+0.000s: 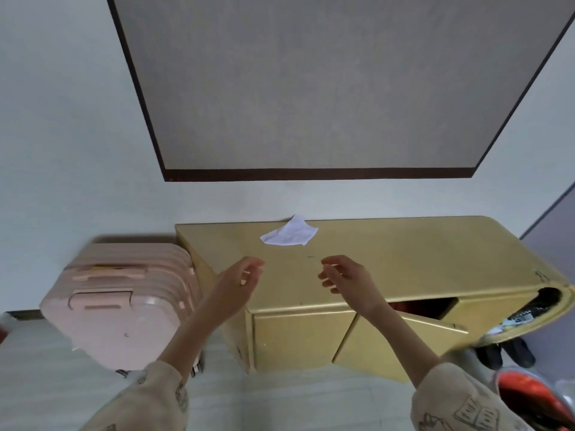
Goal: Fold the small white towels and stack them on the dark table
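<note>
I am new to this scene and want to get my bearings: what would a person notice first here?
First, the white towel, lying crumpled near the back edge of the yellow cabinet. Then the left hand and the right hand, both empty, raised over the cabinet in front of the towel. A pink suitcase stands left of the cabinet.

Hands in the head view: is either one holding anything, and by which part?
Nothing is held. The left hand and right hand hover with loosely curled fingers, apart from the white towel lying on the yellow cabinet.

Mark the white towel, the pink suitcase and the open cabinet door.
white towel (289, 234): head view, middle of the cloth.
pink suitcase (124, 306): head view, top face.
open cabinet door (389, 343): head view, front panel.
</note>
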Demonstrator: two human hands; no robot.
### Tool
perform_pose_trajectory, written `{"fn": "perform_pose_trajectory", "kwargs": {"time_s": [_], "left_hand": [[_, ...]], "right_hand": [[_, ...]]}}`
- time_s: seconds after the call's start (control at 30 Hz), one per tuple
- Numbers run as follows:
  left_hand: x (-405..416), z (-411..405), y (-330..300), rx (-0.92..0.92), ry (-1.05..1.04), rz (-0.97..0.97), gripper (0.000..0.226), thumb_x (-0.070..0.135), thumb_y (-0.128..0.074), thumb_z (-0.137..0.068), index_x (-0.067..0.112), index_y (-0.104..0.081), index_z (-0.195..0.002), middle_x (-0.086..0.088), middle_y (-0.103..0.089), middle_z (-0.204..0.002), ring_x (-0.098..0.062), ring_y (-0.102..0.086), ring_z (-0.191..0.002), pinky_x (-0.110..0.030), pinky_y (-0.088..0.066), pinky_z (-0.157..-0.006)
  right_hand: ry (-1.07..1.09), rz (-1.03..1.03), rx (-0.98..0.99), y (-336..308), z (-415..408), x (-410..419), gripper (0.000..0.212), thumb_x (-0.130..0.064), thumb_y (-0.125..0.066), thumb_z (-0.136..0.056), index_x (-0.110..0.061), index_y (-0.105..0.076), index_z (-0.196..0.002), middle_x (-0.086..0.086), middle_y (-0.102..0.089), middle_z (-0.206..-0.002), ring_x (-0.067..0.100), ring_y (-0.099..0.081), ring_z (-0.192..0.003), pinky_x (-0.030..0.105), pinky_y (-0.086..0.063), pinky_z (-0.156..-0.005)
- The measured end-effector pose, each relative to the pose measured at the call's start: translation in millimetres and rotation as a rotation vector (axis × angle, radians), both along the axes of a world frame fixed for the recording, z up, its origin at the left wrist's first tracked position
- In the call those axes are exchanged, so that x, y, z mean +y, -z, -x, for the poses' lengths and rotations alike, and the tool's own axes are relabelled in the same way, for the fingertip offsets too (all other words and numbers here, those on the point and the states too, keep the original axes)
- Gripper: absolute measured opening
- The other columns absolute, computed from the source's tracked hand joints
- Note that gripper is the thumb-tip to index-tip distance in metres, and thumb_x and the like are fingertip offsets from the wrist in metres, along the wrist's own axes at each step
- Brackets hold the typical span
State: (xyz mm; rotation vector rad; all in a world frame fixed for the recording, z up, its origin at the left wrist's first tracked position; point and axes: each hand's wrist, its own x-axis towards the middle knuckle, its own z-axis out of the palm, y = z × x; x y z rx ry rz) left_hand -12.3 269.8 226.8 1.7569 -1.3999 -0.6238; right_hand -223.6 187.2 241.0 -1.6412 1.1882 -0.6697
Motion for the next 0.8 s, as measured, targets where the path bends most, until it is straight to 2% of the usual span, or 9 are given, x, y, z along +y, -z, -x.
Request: {"fn": "perform_pose_trajectory", "kwargs": {"time_s": [0.13, 0.27, 0.37, 0.5, 0.6, 0.8], "left_hand": [[-70, -4, 35, 0.025, -0.008, -0.118, 0.017, 0.014, -0.048, -0.094, 0.017, -0.059, -0.106, 0.005, -0.063, -0.095, -0.015, -0.061, -0.086, -0.023, -0.045, -0.080], [-147, -12, 71, 0.017, -0.044, -0.218, 0.020, 0.016, -0.047, -0.094, 0.014, -0.059, -0.110, 0.005, -0.062, -0.097, -0.014, -0.061, -0.088, -0.019, -0.042, -0.078], [-207, -18, 95, 0.054, -0.130, -0.307, 0.022, 0.016, -0.048, -0.094, 0.011, -0.059, -0.113, -0.002, -0.064, -0.104, -0.018, -0.062, -0.094, -0.020, -0.040, -0.076], [-269, -26, 125, 0.072, -0.224, -0.456, 0.026, 0.014, -0.051, -0.091, 0.008, -0.058, -0.115, -0.008, -0.064, -0.113, -0.022, -0.061, -0.100, -0.021, -0.040, -0.079], [-304, -41, 149, 0.030, -0.243, -0.520, 0.032, 0.012, -0.050, -0.091, 0.008, -0.054, -0.122, -0.009, -0.058, -0.122, -0.023, -0.057, -0.109, -0.022, -0.037, -0.087], [-355, -70, 205, -0.080, -0.279, -0.568, 0.036, 0.006, -0.046, -0.090, 0.015, -0.053, -0.125, -0.005, -0.051, -0.130, -0.021, -0.048, -0.119, -0.030, -0.039, -0.096]], "right_hand": [[-0.011, -0.041, 0.058, 31, -10, -71, 0.011, -0.016, -0.051, -0.094, -0.018, -0.059, -0.100, -0.002, -0.066, -0.081, 0.013, -0.061, -0.072, 0.017, -0.046, -0.066], [-0.061, -0.066, 0.126, 65, -21, -157, 0.011, -0.016, -0.051, -0.093, -0.017, -0.060, -0.101, -0.005, -0.064, -0.078, 0.015, -0.060, -0.071, 0.019, -0.045, -0.065], [-0.107, -0.099, 0.180, 88, -33, -223, 0.015, -0.018, -0.050, -0.094, -0.015, -0.060, -0.104, -0.005, -0.064, -0.081, 0.016, -0.060, -0.074, 0.022, -0.045, -0.064], [-0.230, -0.092, 0.356, 118, -54, -294, 0.022, -0.022, -0.046, -0.095, -0.015, -0.059, -0.111, 0.003, -0.068, -0.099, 0.019, -0.062, -0.091, 0.027, -0.045, -0.074], [-0.345, -0.047, 0.501, 140, -78, -342, 0.030, -0.024, -0.043, -0.096, -0.015, -0.055, -0.122, 0.005, -0.064, -0.114, 0.022, -0.059, -0.105, 0.026, -0.042, -0.079], [-0.557, 0.121, 0.661, 202, -142, -410, 0.036, -0.022, -0.035, -0.099, -0.015, -0.043, -0.134, 0.006, -0.049, -0.132, 0.023, -0.050, -0.116, 0.033, -0.043, -0.088]]}}
